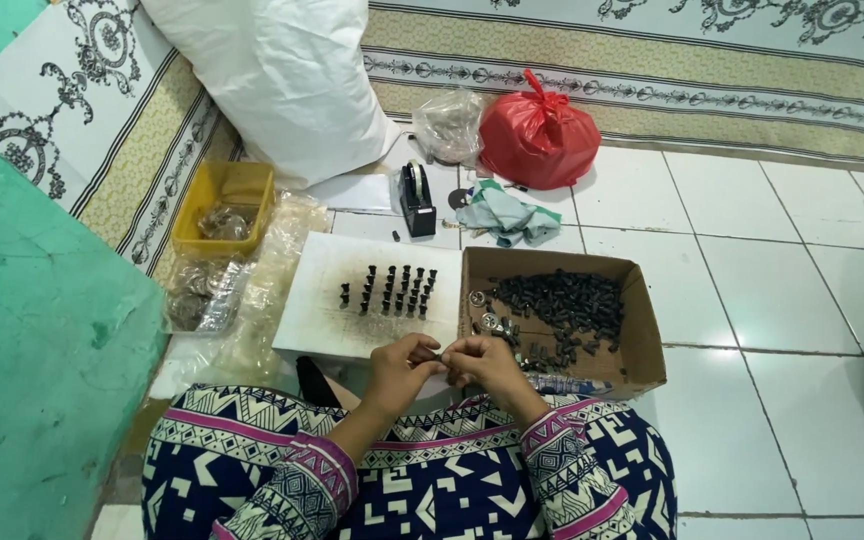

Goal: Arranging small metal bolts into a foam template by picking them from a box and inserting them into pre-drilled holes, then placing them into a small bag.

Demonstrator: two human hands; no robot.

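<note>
Two hands pinch one small dark part at the near edge of the white board [327, 335].

Left of the board sits a yellow tray [222, 208]. On the board stand rows of upright black pieces [392, 290]. The left hand [404, 365] and right hand [482, 362] meet fingertip to fingertip, both closed on the small part [441, 353], its long axis apparently running hand to hand. Right of the board lies the cardboard box [642, 340] of loose black parts, nearer the right hand.

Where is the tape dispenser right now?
In the head view, the black tape dispenser stands on the tiled floor just beyond the white board of upright black parts, left of the crumpled green cloth.
</note>
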